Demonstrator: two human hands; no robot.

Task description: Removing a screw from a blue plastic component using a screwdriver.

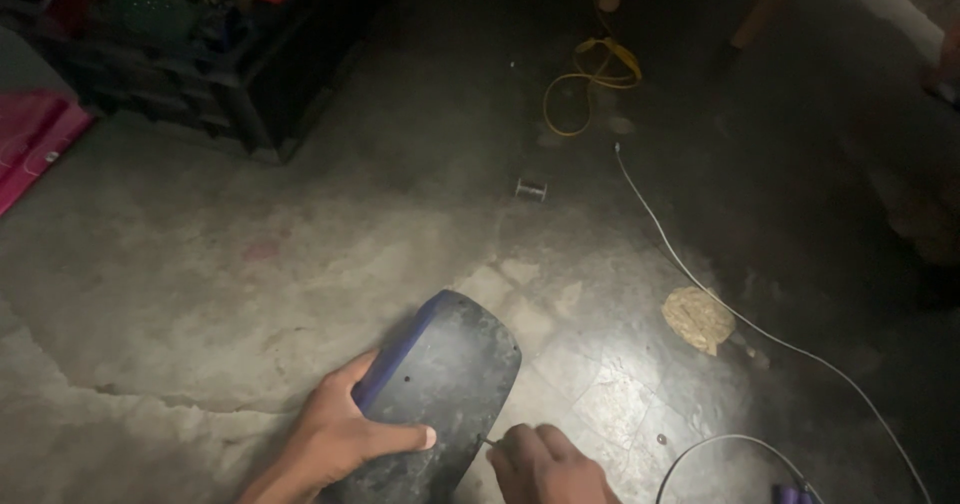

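Left hand [335,434]: grasps the dark panel [440,384] with a blue edge, steadying it on the floor [200,294].
Right hand [545,464]: clenched on a thin tool [488,443] touching the panel's edge.

dark grey panel [440,394] edged blue, yellow cord [590,74], white cable [700,284], pink sheet [30,139]

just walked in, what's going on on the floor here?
A person crouches over a concrete floor in dim light. The left hand grips a dark, rounded panel with a blue edge, holding it against the floor. The right hand holds a thin tool with its tip at the panel's lower edge, likely at a screw. A white cable, a coiled yellow cord, a small spool and a dark crate of clutter lie around.
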